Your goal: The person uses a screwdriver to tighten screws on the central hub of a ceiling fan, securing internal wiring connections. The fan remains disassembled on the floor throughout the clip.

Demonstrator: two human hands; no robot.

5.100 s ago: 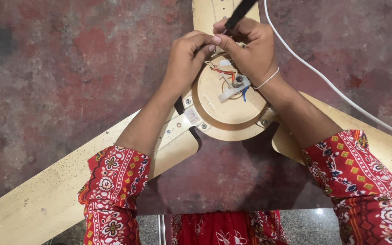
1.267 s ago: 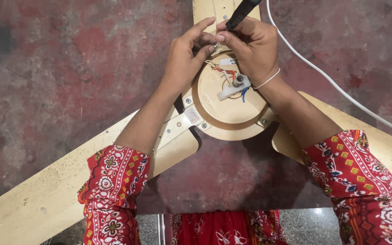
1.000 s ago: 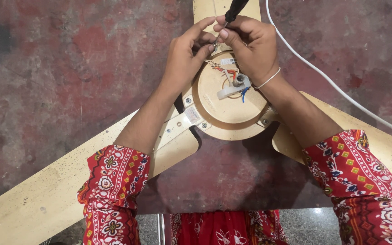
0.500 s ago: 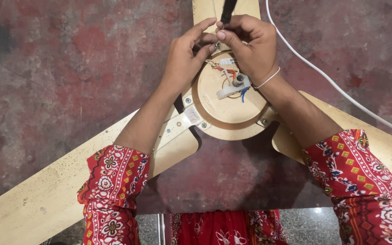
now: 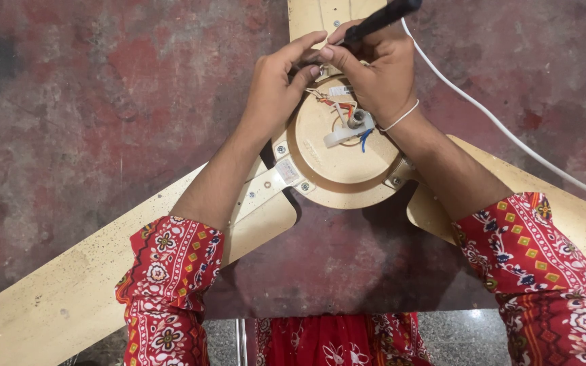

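Lying flat on the mottled red floor [image 5: 89,102], a cream three-bladed ceiling fan is spread out, and its long left blade [image 5: 69,291] runs down toward the lower left corner. The left hand [image 5: 276,91] is curled at the far rim of the round cream motor housing [image 5: 344,159], with thumb and forefinger pinched together on something small there; what is pinched cannot be told. A bundle of red, white and blue wires [image 5: 347,115] rises from the centre of the housing, just beside both hands. The right hand [image 5: 378,68] is closed round a black pen-shaped tool [image 5: 381,19], whose tip is hidden between the fingers of the two hands. For this step the tool is best kept steady and its tip held close to the pinch, while the loose wires are kept apart from it. A white cable [image 5: 510,132] trails off to the right across the right blade [image 5: 551,210].
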